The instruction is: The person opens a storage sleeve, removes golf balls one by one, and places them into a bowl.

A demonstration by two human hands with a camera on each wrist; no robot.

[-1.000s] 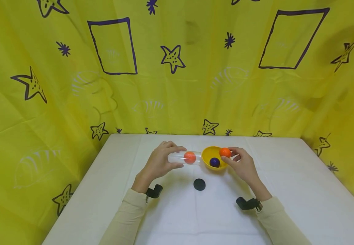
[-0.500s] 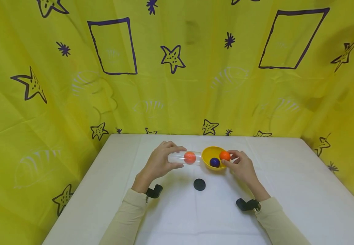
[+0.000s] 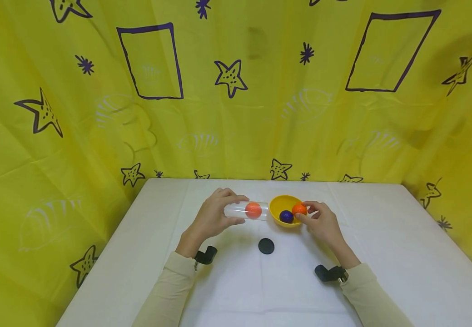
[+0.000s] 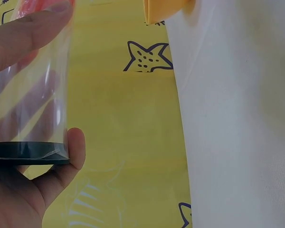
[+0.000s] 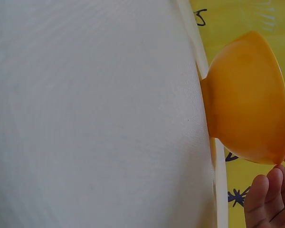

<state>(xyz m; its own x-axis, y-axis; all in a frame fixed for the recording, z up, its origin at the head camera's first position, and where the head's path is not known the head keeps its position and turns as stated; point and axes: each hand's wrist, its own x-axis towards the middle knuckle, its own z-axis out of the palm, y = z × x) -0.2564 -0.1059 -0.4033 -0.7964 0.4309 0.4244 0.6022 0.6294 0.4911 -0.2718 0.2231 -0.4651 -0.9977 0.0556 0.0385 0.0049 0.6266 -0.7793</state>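
I see my left hand (image 3: 213, 218) wrapped around the clear tube (image 3: 245, 210), held level just above the bench (image 3: 383, 254), one orange ball (image 3: 253, 210) inside near its open end. My right hand (image 3: 321, 222) pinches a second orange ball (image 3: 299, 209) over the yellow bowl (image 3: 277, 204), beside the purple ball (image 3: 286, 216). A black lid (image 3: 266, 246) lies nearer me.
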